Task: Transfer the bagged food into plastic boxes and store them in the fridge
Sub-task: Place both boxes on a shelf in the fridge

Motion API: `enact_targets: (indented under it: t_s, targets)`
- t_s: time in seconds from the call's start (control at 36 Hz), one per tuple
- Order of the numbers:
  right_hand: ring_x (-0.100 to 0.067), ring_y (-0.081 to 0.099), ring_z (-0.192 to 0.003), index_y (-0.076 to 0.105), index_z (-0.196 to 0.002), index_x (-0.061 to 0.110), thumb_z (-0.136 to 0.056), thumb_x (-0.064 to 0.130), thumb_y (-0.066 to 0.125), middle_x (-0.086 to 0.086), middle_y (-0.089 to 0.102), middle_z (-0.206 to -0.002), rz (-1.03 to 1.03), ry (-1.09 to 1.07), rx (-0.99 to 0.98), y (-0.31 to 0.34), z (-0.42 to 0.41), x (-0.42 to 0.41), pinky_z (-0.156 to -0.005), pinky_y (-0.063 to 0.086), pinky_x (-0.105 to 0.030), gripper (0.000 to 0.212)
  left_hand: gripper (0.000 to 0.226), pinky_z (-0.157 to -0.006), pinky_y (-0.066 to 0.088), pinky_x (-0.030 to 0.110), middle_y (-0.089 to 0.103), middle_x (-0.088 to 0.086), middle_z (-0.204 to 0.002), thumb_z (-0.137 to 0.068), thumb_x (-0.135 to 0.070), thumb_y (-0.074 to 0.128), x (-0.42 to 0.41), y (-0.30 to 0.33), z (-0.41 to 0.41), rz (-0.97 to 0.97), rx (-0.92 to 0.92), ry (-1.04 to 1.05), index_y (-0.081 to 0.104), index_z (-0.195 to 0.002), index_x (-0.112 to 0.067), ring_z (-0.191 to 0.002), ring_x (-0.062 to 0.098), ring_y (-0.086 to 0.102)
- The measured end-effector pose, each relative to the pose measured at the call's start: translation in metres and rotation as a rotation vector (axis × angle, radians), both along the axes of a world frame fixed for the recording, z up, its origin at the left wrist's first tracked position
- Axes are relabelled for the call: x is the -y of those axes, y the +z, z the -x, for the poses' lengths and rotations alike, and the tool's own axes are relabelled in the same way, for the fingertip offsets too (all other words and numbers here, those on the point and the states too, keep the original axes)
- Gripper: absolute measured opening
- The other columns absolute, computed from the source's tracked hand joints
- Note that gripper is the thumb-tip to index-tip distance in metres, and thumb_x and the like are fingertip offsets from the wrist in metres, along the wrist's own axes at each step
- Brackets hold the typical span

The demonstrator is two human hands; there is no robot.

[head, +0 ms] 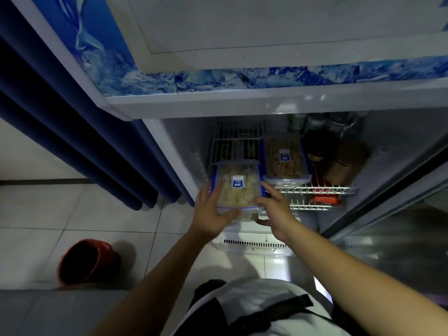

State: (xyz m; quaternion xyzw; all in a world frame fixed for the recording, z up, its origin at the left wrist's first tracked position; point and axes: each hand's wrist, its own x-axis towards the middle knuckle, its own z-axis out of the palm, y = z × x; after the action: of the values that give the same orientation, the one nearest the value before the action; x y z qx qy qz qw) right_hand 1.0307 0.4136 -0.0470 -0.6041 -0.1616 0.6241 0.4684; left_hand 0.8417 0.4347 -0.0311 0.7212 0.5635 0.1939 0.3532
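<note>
A clear plastic box (pixel 238 183) with blue clips and pale food inside sits at the front left of the fridge's white wire shelf (pixel 317 190), its near end sticking out past the shelf edge. My left hand (pixel 211 212) grips its near left corner and my right hand (pixel 275 209) holds its near right side. A second lidded plastic box (pixel 284 161) with darker, stringy food rests on the same shelf, just right of the first. The fridge (pixel 242 103) stands open before me.
Brown jars (pixel 346 161) and dark bottles (pixel 322 122) crowd the shelf's right and back. Red packets (pixel 324 198) lie on a lower rack. The fridge door (pixel 397 229) hangs open at right. A red bucket (pixel 86 261) sits on the tiled floor at left, near a blue curtain (pixel 72 132).
</note>
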Motion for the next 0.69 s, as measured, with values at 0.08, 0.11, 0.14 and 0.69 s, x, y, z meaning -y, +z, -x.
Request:
enact_targets:
  t_s: [0.08,0.11,0.14,0.69]
  targets:
    - [-0.019,0.062,-0.095,0.061,-0.126,0.046,-0.08,0.006,0.068,-0.004,0.064,-0.109,0.0,0.018,-0.003,0.0,-0.001,-0.004,-0.062,0.055,-0.034,0.062,0.085,-0.122,0.003,0.05,0.01,0.002,-0.167,-0.086,-0.056,0.059,0.001,-0.011,-0.001,-0.277,-0.446,-0.278,0.018,-0.157,-0.037,-0.154,0.026,0.004]
    - [-0.019,0.061,-0.097,0.06,-0.126,0.047,-0.08,0.006,0.068,-0.004,0.064,-0.113,-0.001,0.021,0.001,0.0,-0.003,-0.006,-0.064,0.056,-0.036,0.061,0.082,-0.123,0.002,0.05,0.012,0.001,-0.167,-0.089,-0.048,0.061,0.0,-0.014,-0.005,-0.281,-0.501,-0.318,0.017,-0.157,-0.037,-0.154,0.026,0.006]
    - [-0.019,0.06,-0.099,0.06,-0.127,0.047,-0.08,0.007,0.069,-0.004,0.064,-0.117,-0.002,0.024,0.006,-0.001,-0.003,-0.007,-0.067,0.056,-0.037,0.062,0.079,-0.123,0.002,0.048,0.016,0.0,-0.167,-0.092,-0.039,0.062,-0.002,-0.016,-0.009,-0.274,-0.542,-0.33,0.018,-0.157,-0.037,-0.154,0.025,0.009]
    - [-0.033,0.002,-0.151,0.012,-0.156,0.039,-0.09,0.051,0.059,0.003,0.008,-0.167,0.022,0.81,1.23,-0.009,-0.078,-0.035,-0.119,0.012,-0.059,0.083,0.094,-0.112,0.031,0.048,0.036,0.009,-0.157,-0.08,0.0,0.063,-0.083,-0.028,-0.041,-0.276,-0.758,-0.261,0.021,-0.156,-0.034,-0.14,0.034,0.035]
